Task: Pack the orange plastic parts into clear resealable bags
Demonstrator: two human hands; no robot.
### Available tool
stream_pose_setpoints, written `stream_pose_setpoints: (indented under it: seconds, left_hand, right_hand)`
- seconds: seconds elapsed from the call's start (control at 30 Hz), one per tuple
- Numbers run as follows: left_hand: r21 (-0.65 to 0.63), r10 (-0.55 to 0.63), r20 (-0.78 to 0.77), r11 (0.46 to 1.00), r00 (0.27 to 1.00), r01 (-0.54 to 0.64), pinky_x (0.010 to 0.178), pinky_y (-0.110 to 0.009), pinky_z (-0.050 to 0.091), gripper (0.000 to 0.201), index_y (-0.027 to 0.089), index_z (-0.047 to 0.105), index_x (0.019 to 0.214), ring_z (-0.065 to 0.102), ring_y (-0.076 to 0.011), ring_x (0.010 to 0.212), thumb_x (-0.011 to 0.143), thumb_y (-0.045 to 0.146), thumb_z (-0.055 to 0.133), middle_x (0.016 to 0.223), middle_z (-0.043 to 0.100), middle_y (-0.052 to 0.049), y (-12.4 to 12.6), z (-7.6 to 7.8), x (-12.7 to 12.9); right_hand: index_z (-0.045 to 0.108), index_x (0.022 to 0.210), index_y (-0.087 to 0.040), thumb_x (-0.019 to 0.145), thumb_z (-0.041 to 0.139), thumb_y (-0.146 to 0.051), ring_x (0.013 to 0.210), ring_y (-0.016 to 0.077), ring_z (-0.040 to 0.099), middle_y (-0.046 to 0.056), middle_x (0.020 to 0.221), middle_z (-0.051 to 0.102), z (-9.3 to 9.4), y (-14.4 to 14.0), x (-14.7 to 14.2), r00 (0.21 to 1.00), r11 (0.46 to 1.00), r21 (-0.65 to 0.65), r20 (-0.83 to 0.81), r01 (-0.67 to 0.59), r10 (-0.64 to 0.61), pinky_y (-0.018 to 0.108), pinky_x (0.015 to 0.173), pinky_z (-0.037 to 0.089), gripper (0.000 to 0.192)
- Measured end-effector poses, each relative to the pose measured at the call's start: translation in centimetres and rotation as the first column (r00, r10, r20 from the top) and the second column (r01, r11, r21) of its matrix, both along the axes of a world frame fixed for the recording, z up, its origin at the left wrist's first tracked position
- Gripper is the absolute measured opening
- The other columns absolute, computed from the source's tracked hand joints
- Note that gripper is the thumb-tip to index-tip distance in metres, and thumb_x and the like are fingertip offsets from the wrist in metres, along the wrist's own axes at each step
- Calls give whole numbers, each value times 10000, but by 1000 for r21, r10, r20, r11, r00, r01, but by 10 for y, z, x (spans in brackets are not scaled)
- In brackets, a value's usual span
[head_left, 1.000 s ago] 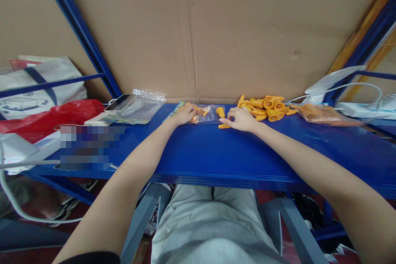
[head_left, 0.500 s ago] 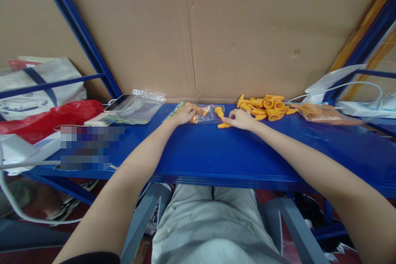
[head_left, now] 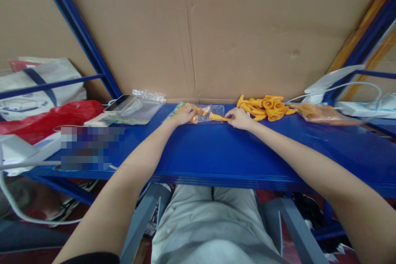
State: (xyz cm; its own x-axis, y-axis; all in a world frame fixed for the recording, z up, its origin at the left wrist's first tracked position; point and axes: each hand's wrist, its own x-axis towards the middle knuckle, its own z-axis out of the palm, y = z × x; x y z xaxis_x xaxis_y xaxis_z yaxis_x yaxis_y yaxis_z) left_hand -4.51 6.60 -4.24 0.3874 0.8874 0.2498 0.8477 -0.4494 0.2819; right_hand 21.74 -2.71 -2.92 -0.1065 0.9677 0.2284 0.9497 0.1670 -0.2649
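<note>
The right hand (head_left: 239, 118) pinches an orange plastic piece (head_left: 217, 118) lying lengthwise left to right, its far end at the mouth of a clear bag (head_left: 208, 113) that the left hand (head_left: 183, 114) holds down on the blue counter (head_left: 216, 152). Brown cardboard (head_left: 216, 29) stands behind.

Bare blue shelf (head_left: 216, 152) near; orange pile (head_left: 266, 107) right; cardboard wall (head_left: 216, 29) behind.

Bare forearms, light grey trousers (head_left: 213, 231)
</note>
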Motion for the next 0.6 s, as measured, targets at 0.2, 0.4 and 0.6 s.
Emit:
stream_pose_setpoints:
  seconds: [0.2,0.4,0.6]
  left_hand:
    - [9,31,6,999,999,-31,1059,-342,425,342,170,654,1033,603,-227,1155,953,322,358,1200,674,-96,-1,-1,3]
    - [30,197,212,978,957,-208,1073,-352,410,318,164,641,1106,584,-253,1245,969,316,398,1264,675,-129,-3,3,-1]
    - [-93,313,290,950,904,-299,1031,-375,443,351,120,605,1146,598,-294,1242,992,329,369,1316,642,-199,-4,4,-6]
  right_hand:
    - [647,1287,-196,869,592,-384,1322,368,477,157,1398,578,2,3,12,994,997,16,72,76,-76,550,1043,385,462]
    - [591,1356,-116,888,604,-358,1101,314,638,168,1185,692,3,10,19,998,994,-102,41,47,-43,405,925,478,527]
    - [673,1208,-82,873,629,-245,700,197,662,67,751,717,-4,17,20,985,998,-48,-166,33,-41,280,698,486,375]
